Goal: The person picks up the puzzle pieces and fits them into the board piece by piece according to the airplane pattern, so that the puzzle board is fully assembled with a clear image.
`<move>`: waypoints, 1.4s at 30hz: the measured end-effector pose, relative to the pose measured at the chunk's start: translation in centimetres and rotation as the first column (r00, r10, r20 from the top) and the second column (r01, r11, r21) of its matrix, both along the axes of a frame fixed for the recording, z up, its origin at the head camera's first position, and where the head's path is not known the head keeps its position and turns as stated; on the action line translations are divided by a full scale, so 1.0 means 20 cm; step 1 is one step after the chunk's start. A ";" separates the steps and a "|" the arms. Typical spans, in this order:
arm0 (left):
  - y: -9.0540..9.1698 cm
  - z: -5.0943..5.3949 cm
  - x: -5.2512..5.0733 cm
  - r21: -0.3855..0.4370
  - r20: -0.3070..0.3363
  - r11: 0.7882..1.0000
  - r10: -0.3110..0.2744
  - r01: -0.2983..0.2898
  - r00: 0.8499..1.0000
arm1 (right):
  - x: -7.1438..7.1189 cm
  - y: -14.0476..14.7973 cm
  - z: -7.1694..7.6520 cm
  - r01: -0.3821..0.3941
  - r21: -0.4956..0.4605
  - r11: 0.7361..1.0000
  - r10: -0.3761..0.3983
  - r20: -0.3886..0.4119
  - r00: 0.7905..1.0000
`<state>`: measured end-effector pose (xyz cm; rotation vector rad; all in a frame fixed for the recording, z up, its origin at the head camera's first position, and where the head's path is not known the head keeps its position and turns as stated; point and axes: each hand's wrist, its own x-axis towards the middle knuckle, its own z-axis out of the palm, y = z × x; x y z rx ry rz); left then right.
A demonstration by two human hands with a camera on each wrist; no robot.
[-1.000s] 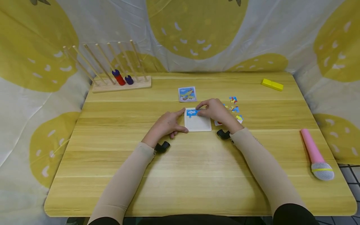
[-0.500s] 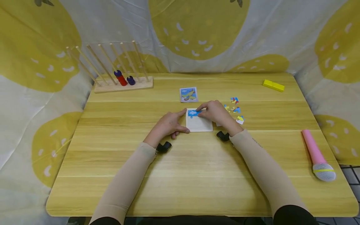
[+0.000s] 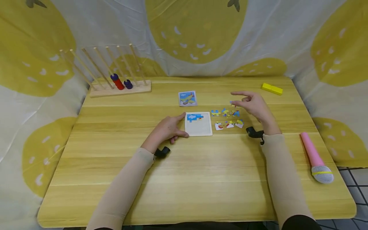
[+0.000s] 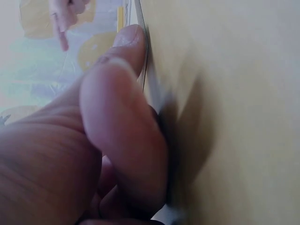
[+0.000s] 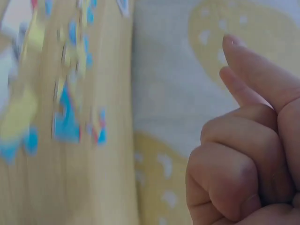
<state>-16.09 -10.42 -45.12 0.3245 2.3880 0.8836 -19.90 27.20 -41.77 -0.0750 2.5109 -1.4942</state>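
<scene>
A white puzzle tray (image 3: 199, 129) lies mid-table, with joined blue sky pieces (image 3: 195, 117) along the upper left of its inside. Against the tray's left edge rests my left hand (image 3: 168, 127), thumb and index finger spread apart. The left wrist view shows that hand (image 4: 122, 126) close up, low over the table. My right hand (image 3: 253, 105) hovers above the loose puzzle pieces (image 3: 230, 124) right of the tray. Its index finger and thumb stand apart with nothing seen between them; in the right wrist view the other fingers (image 5: 225, 178) are curled in.
Behind the tray lies a picture card (image 3: 187, 98) of a yellow plane. A wooden peg stand (image 3: 120, 92) with red and dark blue rings stands back left. A yellow block (image 3: 272, 88) is back right, and a pink toy microphone (image 3: 316, 156) lies near the right edge.
My right hand has left the tray and moved right, over the loose pieces, its index finger and thumb parting. The left hand stays at the tray's edge. The head view shifted slightly.
</scene>
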 end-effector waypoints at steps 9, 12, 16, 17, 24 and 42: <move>0.01 0.01 0.00 0.020 0.015 1.000 0.001 -0.002 1.000 | -0.11 0.27 -0.19 0.054 -0.019 0.998 -0.050 0.157 0.986; 0.00 0.01 0.00 0.008 0.013 1.000 0.004 -0.005 1.000 | -0.14 0.27 -0.24 0.042 -0.028 0.999 -0.037 0.175 0.984; 0.00 0.00 -0.01 0.006 0.017 1.000 0.008 -0.008 1.000 | -0.16 0.27 -0.27 0.026 -0.017 1.000 -0.023 0.173 0.985; 0.00 0.00 -0.01 0.006 0.020 1.000 0.008 -0.008 1.000 | -0.16 0.27 -0.27 0.016 -0.010 1.000 -0.014 0.171 0.985; -0.01 0.00 -0.01 0.016 0.018 1.000 -0.002 0.002 1.000 | -0.19 0.25 -0.28 -0.028 0.050 0.998 0.019 0.179 0.984; -0.01 0.00 -0.01 0.012 0.024 1.000 -0.006 0.006 1.000 | -0.20 0.22 -0.27 -0.007 0.125 0.992 -0.019 0.209 0.978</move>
